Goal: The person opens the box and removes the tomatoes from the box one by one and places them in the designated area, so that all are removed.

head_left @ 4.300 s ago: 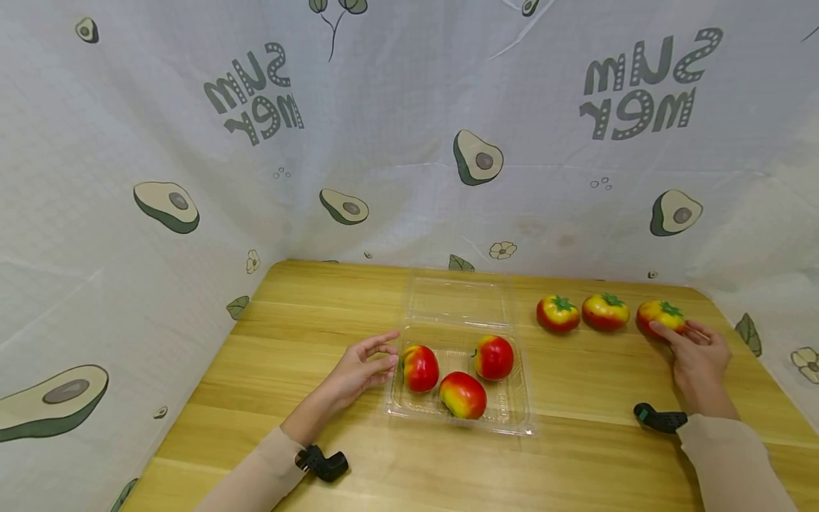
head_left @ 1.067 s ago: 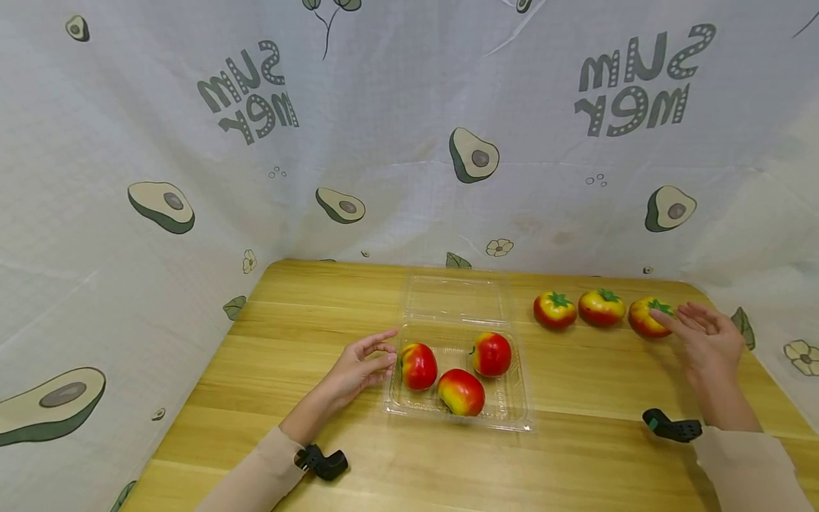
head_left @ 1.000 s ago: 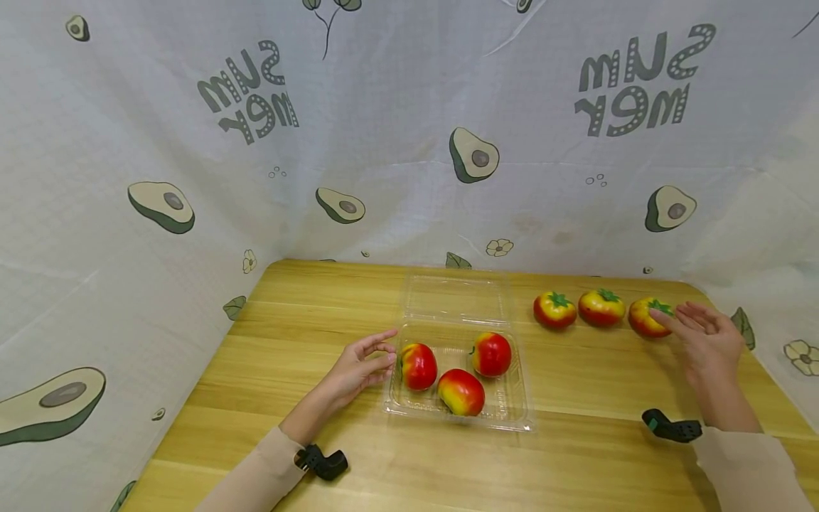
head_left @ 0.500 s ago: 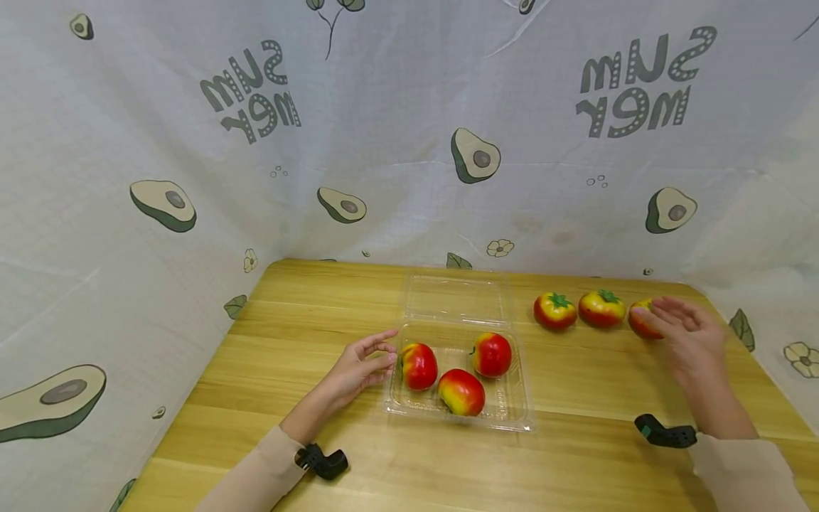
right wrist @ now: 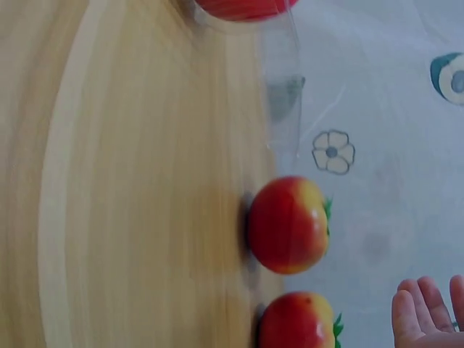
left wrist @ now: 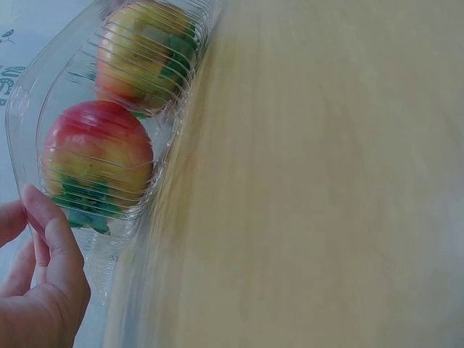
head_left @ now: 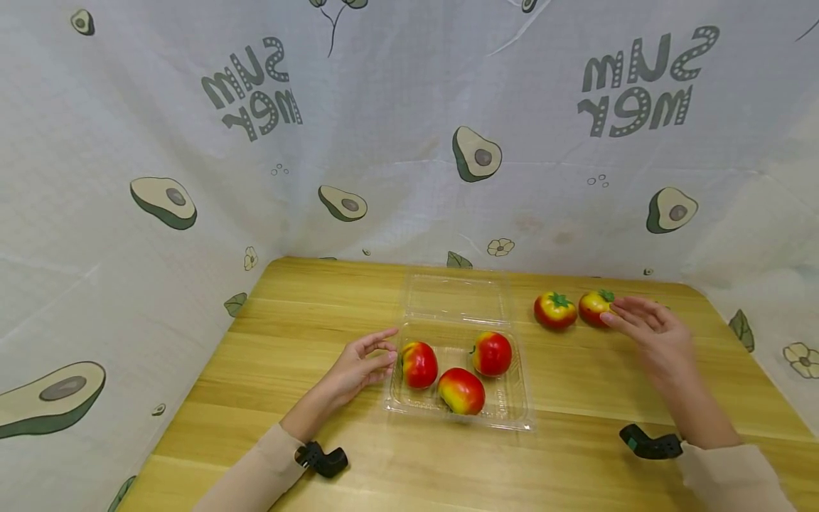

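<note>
A clear plastic clamshell box (head_left: 521, 427) lies opened, lid to the back, on the wooden table. Inside are three red-and-yellow toy tomatoes, one at left (head_left: 419, 365), one in front (head_left: 461, 391), one at right (head_left: 491, 354). My left hand (head_left: 358, 370) pinches the box's left rim between thumb and index finger, as the left wrist view shows. To the right, two tomatoes with green tops, one (head_left: 554, 311) beside the other (head_left: 591, 309), stand in a row. My right hand (head_left: 659, 341) hovers with loosely spread fingers before the row; the rightmost tomato is almost wholly hidden behind it.
A white curtain (head_left: 409, 213) printed with avocados and lettering rises behind the table (head_left: 307, 306) and along its left and right sides. The box's flat lid (head_left: 457, 297) reaches close to the table's back edge.
My right hand has left the rightmost tomato, drawn back, then swept left along the row, now covering that tomato and overlapping the middle one. The left hand and box have stayed put.
</note>
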Available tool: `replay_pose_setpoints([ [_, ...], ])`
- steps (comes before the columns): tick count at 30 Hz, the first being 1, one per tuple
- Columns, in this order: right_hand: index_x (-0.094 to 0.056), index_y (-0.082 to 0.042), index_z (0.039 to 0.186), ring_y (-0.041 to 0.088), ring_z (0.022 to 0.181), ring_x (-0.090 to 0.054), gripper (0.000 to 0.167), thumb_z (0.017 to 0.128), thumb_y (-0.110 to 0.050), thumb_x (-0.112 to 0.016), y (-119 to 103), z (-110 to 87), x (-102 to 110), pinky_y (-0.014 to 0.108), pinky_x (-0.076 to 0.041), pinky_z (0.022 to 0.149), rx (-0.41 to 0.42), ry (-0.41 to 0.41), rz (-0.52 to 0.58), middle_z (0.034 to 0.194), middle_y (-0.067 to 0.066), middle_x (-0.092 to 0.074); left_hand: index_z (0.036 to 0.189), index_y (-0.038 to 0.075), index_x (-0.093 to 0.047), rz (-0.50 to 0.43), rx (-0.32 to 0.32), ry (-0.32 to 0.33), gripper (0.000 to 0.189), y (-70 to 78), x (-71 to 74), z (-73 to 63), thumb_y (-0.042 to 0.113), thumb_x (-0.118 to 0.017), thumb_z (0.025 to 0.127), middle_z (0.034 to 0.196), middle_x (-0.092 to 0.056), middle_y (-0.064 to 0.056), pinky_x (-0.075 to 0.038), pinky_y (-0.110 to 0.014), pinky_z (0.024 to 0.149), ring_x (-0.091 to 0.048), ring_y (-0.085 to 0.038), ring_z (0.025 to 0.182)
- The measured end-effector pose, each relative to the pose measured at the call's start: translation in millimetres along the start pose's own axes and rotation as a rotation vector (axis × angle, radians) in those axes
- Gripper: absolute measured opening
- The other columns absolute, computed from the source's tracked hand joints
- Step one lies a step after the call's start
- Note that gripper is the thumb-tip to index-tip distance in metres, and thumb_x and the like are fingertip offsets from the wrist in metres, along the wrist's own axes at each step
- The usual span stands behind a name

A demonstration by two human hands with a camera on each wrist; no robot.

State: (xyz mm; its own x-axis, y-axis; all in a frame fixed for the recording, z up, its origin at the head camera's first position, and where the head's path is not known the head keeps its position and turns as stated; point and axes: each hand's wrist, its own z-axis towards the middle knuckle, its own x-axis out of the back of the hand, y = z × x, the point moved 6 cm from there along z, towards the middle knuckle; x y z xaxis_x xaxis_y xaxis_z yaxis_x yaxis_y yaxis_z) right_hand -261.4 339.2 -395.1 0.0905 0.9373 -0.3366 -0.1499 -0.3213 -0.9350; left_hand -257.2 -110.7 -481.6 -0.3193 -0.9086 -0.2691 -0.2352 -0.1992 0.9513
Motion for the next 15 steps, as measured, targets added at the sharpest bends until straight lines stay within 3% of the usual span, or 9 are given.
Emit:
replay_pose_setpoints([
  [6, -0.063, -0.011, 0.118, 0.005, 0.097, -0.069, 0.039, 0.087, 0.012, -0.068, 7.1, -6.0, -14.4, 0.016, -0.054, 0.081, -0.025, -0.044, -0.043, 0.108, -0.004, -0.071, 0.15, 0.003, -0.043, 0.0, 0.0, -0.002, 0.055, -0.1, -0.1, -0.2, 0.0, -0.062, 0.097, 0.115, -0.055, -0.009, -0.056, -0.02, 0.071, -0.063, -0.011, 0.079],
  [15, -0.063, -0.01, 0.117, 0.009, 0.1, -0.069, 0.038, 0.089, 0.016, -0.064, 12.9, -10.1, -37.9, 0.02, -0.054, 0.084, -0.028, -0.134, -0.005, 0.111, -0.001, -0.071, 0.149, 0.003, -0.043, -0.003, 0.003, 0.002, 0.055, -0.2, 0.2, -0.1, -0.001, -0.061, 0.098, 0.114, -0.055, -0.008, -0.056, -0.02, 0.071, -0.063, -0.012, 0.079],
])
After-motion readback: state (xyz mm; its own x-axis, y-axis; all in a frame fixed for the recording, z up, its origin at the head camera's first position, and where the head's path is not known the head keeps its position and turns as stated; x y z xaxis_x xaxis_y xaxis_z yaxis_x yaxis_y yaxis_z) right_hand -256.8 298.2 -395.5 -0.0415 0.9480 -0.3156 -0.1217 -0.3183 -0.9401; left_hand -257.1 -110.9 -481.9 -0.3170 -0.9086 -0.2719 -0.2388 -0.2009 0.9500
